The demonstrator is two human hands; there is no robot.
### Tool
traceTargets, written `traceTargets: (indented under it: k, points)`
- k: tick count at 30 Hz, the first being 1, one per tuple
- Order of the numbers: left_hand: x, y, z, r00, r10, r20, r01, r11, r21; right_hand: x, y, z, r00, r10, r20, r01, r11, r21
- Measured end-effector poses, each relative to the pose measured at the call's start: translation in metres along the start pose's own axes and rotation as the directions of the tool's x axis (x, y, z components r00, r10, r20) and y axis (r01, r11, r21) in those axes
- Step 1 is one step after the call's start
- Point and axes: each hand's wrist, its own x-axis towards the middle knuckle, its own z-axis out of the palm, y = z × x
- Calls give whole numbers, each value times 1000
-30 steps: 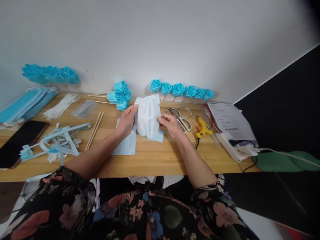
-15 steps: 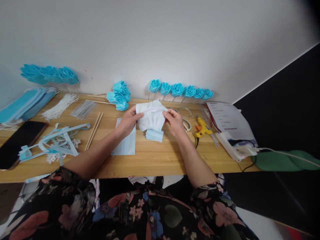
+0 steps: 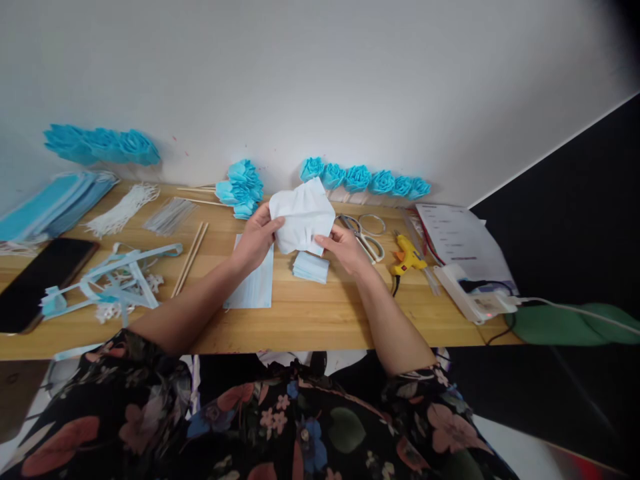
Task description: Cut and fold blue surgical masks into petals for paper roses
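Both hands hold up a white mask layer (image 3: 302, 215) above the wooden table (image 3: 320, 313). My left hand (image 3: 256, 239) pinches its left edge, thumb on top. My right hand (image 3: 345, 247) grips its lower right corner. Just below, a small folded light-blue piece (image 3: 311, 267) lies on the table. A flat light-blue mask sheet (image 3: 254, 284) lies under my left wrist.
Blue fabric roses (image 3: 364, 180) line the wall, with a rose cluster (image 3: 242, 189) on sticks. Scissors (image 3: 364, 239), a yellow glue gun (image 3: 408, 256), papers (image 3: 459, 239) and a power strip (image 3: 474, 300) lie right. Left: wooden sticks (image 3: 190, 259), blue strips (image 3: 114, 280), a phone (image 3: 38, 283), stacked masks (image 3: 50, 207).
The white layer came away from the light-blue piece, which now lies on the table. Both hands lifted and turned the white layer, which crumpled.
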Motion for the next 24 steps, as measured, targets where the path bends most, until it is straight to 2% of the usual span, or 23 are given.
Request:
traceTargets:
  k: [6, 11, 16, 19, 22, 24]
  points:
    - [-4, -7, 1, 989, -107, 104, 103, 994, 42, 5, 3, -1, 986, -60, -157, 60, 998, -7]
    - [-3, -13, -2, 989, -80, 128, 66, 992, 111, 7, 5, -2, 985, -84, -151, 84, 996, -10]
    - [-1, -11, -1, 992, -57, 115, 47, 994, 96, 6, 6, -4, 982, -109, -152, 107, 994, -24]
    - [-1, -10, -2, 990, -57, 125, 44, 994, 103, 5, 4, -7, 989, -74, -125, 80, 996, 44]
    - [-3, -7, -6, 977, -85, 195, 61, 990, 123, 3, 0, -11, 988, -44, -150, 66, 987, 145]
    - [-5, -4, -8, 948, -147, 282, 106, 982, 156, 3, -3, -13, 978, -27, -204, 64, 983, 173]
